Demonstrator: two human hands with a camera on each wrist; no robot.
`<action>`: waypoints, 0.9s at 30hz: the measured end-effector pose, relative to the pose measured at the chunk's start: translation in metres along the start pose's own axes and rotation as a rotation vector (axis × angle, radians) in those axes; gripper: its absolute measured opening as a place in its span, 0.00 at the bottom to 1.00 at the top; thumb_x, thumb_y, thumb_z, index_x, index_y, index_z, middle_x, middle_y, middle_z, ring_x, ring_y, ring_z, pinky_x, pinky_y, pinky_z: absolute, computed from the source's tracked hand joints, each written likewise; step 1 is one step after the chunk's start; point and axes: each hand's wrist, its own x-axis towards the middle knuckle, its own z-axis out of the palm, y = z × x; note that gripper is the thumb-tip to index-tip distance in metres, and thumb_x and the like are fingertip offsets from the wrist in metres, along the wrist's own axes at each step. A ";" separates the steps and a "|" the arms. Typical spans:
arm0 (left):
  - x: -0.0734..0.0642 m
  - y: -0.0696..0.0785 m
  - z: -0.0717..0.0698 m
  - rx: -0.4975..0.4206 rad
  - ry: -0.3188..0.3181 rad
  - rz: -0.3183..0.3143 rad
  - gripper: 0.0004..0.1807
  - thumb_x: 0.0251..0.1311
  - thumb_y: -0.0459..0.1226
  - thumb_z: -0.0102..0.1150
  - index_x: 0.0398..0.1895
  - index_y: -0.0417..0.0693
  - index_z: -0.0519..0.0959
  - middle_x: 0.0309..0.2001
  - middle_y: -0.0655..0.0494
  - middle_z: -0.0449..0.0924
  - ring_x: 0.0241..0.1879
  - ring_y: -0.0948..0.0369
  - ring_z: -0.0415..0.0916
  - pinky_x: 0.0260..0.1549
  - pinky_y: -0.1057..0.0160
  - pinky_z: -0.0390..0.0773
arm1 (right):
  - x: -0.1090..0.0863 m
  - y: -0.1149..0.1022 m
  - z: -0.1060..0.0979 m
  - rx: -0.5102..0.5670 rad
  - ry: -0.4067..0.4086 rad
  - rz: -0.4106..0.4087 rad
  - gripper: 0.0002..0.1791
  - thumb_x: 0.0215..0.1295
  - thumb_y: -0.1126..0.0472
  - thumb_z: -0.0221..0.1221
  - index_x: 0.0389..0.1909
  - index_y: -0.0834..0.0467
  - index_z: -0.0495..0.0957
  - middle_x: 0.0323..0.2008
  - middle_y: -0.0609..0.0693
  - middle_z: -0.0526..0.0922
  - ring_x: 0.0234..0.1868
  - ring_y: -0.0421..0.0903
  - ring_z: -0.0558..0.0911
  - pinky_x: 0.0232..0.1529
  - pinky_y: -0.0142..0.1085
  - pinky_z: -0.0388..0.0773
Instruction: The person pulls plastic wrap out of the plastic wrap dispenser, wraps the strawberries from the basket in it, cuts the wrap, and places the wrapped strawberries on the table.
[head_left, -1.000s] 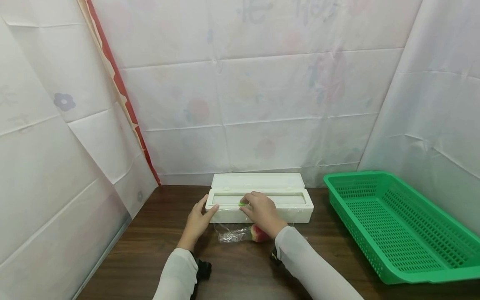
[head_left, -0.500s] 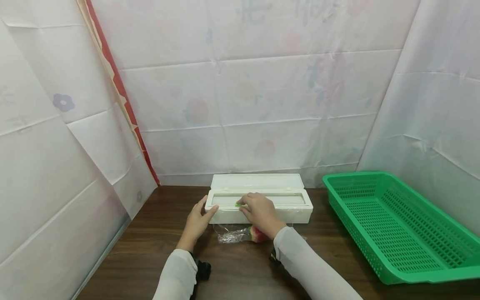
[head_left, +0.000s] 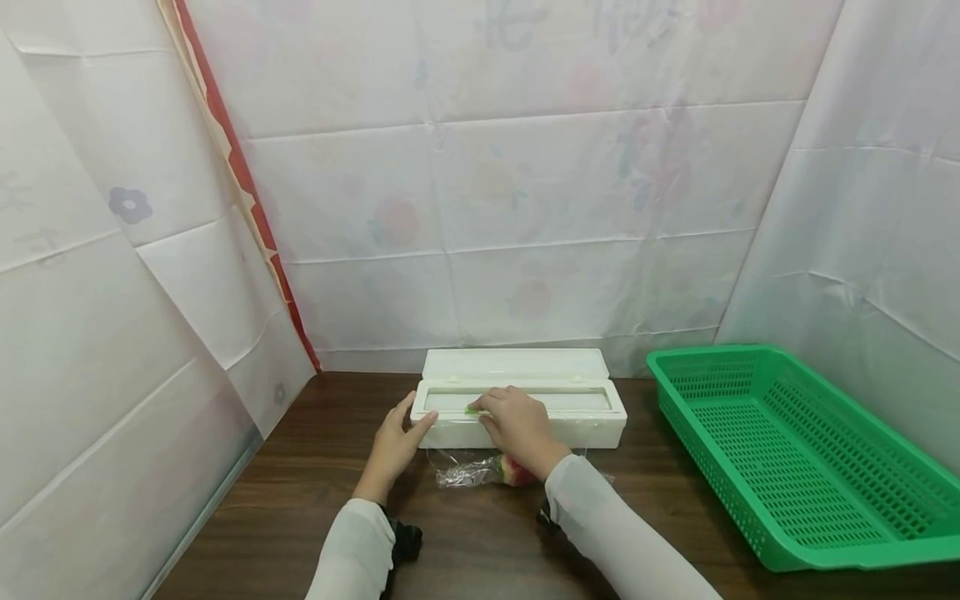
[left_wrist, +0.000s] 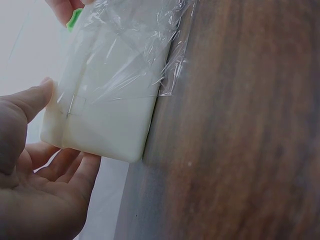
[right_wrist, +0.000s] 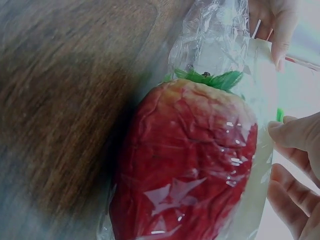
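Observation:
A white cling film dispenser box lies lengthwise on the table with its lid raised at the back. My left hand grips its left end, thumb on the top edge and fingers against the end wall, as the left wrist view shows. With thumb and fingertips my right hand pinches a small green slide cutter on the box's front top edge. Clear cling film hangs over the front. Before the box a wrinkled red fruit with green leaves lies in the film, partly hidden by my right wrist in the head view.
A green plastic basket with slotted sides stands on the right of the dark wood table. White sheeting walls the back and both sides. Crumpled film sticks out left of the fruit.
My right hand has slid the green cutter a little to the left along the box edge. The left hand, box and fruit stay in place.

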 end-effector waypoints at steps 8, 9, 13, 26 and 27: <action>-0.001 -0.001 0.000 0.002 -0.004 0.005 0.43 0.58 0.57 0.55 0.71 0.47 0.55 0.66 0.36 0.59 0.64 0.42 0.55 0.60 0.35 0.58 | 0.000 0.001 0.003 -0.042 0.001 -0.031 0.14 0.58 0.57 0.62 0.44 0.38 0.81 0.43 0.34 0.82 0.40 0.36 0.77 0.26 0.33 0.80; -0.001 -0.001 0.000 0.001 -0.005 0.005 0.43 0.58 0.57 0.55 0.71 0.48 0.55 0.66 0.36 0.58 0.64 0.42 0.54 0.60 0.35 0.58 | 0.000 0.001 0.003 -0.042 0.001 -0.035 0.14 0.59 0.57 0.62 0.45 0.38 0.81 0.44 0.34 0.82 0.40 0.36 0.77 0.26 0.33 0.80; -0.001 -0.001 0.000 0.003 -0.007 0.006 0.43 0.57 0.58 0.55 0.71 0.48 0.55 0.66 0.37 0.58 0.64 0.42 0.54 0.60 0.35 0.58 | 0.000 0.000 0.002 -0.045 -0.013 -0.049 0.15 0.59 0.58 0.61 0.46 0.38 0.80 0.45 0.35 0.82 0.40 0.36 0.77 0.27 0.33 0.80; 0.001 -0.004 -0.001 -0.007 -0.024 -0.010 0.44 0.57 0.59 0.54 0.71 0.49 0.54 0.68 0.37 0.55 0.65 0.42 0.51 0.60 0.34 0.55 | 0.003 -0.002 -0.001 -0.061 -0.029 -0.077 0.17 0.59 0.60 0.61 0.47 0.39 0.79 0.45 0.35 0.82 0.39 0.37 0.77 0.24 0.33 0.79; 0.001 -0.004 -0.001 -0.012 -0.027 -0.014 0.44 0.57 0.60 0.54 0.71 0.49 0.54 0.68 0.37 0.55 0.65 0.42 0.50 0.61 0.34 0.55 | 0.003 -0.002 -0.001 -0.061 -0.030 -0.079 0.17 0.59 0.60 0.61 0.47 0.39 0.79 0.45 0.36 0.82 0.39 0.37 0.77 0.24 0.33 0.78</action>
